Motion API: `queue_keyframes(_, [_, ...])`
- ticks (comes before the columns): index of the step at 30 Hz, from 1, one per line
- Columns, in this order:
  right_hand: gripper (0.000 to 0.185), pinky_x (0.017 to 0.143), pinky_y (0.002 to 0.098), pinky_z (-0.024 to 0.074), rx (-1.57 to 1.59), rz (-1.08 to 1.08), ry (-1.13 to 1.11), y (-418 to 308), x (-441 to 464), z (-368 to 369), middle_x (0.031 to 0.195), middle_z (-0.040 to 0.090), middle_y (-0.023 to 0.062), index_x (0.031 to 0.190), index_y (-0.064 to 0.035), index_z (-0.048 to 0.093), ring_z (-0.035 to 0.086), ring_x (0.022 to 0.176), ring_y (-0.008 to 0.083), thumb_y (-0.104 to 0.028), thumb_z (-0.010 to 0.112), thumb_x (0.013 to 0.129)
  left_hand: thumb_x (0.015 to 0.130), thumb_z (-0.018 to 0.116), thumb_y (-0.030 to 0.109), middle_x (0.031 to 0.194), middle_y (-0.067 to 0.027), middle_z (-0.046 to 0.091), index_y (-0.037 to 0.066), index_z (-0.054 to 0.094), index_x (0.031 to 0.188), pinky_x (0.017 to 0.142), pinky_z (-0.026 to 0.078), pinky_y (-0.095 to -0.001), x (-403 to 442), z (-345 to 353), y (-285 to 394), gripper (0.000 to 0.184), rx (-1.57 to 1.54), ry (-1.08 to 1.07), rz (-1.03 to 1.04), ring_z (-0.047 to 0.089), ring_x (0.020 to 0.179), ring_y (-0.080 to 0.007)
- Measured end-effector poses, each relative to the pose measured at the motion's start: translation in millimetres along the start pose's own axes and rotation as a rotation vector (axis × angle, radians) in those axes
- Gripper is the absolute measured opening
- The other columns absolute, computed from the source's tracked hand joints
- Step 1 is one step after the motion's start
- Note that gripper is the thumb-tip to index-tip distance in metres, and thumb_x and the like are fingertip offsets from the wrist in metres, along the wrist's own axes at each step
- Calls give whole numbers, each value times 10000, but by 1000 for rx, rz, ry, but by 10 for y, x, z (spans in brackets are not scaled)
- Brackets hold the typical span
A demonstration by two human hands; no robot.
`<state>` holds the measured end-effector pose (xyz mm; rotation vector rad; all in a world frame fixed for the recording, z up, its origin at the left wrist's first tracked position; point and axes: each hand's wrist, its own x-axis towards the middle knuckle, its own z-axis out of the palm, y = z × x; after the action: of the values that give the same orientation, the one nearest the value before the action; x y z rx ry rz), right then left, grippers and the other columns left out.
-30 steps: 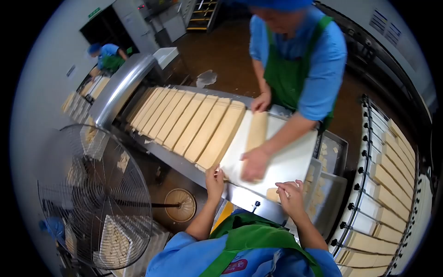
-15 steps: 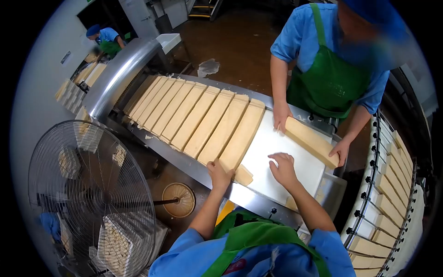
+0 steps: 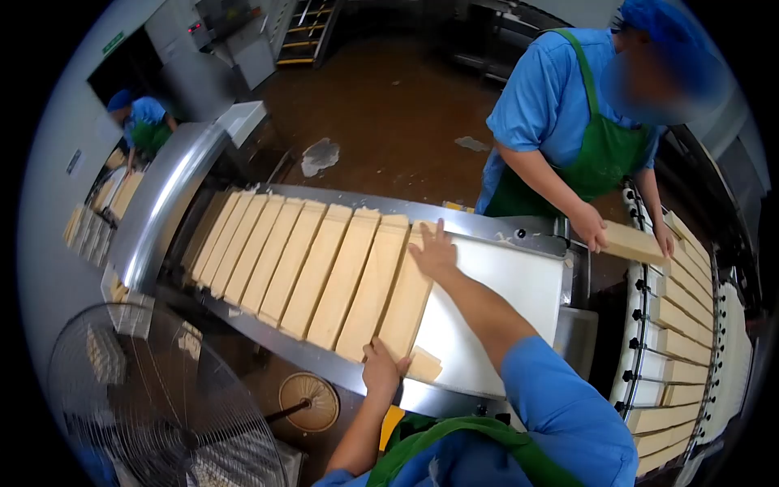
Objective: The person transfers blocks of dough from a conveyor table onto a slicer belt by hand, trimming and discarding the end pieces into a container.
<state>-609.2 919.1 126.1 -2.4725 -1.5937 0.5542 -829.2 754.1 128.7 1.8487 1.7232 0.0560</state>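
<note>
R hand [image 3: 436, 258], fingers apart, & L hand [image 3: 383, 372], grip unclear, touch 2 ends of 1 slab [image 3: 405, 307].

Blue and green are dressing you beside rows of pale cream.
Your sleeve [image 3: 560, 398] is showing plain blue, your apron [image 3: 507, 442] plain green; the co-worker's shirt [image 3: 535, 93] and apron [image 3: 604, 150] are repeating that pairing under a deeper blue cap [image 3: 661, 28]. Before you, cream strips [image 3: 357, 280] are making a striped pattern with darker gaps, beside a white belt [image 3: 487, 296]. The hood [image 3: 170, 203] is gleaming silver, and the floor [image 3: 381, 114] is showing brown.
</note>
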Motion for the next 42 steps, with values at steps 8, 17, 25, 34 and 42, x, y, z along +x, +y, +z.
queue_keyframes(8, [663,1000,435,386,113,127,7,-32,20,-12,1439,317,213,1338,-88,407,431,1235,354,-453,582,812,657,813,390,1226,-308,420,-58,316,1299,828,504,-469,38,158,-28,927,165,64,33,559,998,-464])
queue_keyframes(17, [867,757,601,488,351,752,175,1632,-857,-688,1539,58,105,1419,-172,268,312,1264,472,-414,699,707,637,840,269,1122,-252,397,-26,366,1244,855,484,-479,465,1034,73,824,-339,-123,693,538,978,-451])
queue_keyframes(25, [888,954,457,442,661,907,454,2639,-1906,-947,1483,133,269,1366,-48,267,430,1226,453,-380,719,678,655,766,157,1146,-258,333,0,287,1202,845,468,-458,-384,872,1464,744,-18,-204,579,429,1068,-422])
queue_keyframes(34, [817,867,526,476,729,1063,1016,4090,-3928,-1625,1282,375,277,1355,-6,261,545,1022,499,-400,639,747,692,722,33,1396,-338,150,7,296,1385,1010,347,-450,-1482,1353,2791,814,-334,-145,1061,330,1233,-474])
queue_keyframes(42, [629,1039,473,198,322,1357,524,5618,-4941,-1653,1219,575,179,1218,-19,566,381,1229,331,-498,427,834,702,804,90,1360,-159,345,18,355,1371,882,467,-337,-2036,1750,3557,809,-475,-577,1271,488,1144,-264])
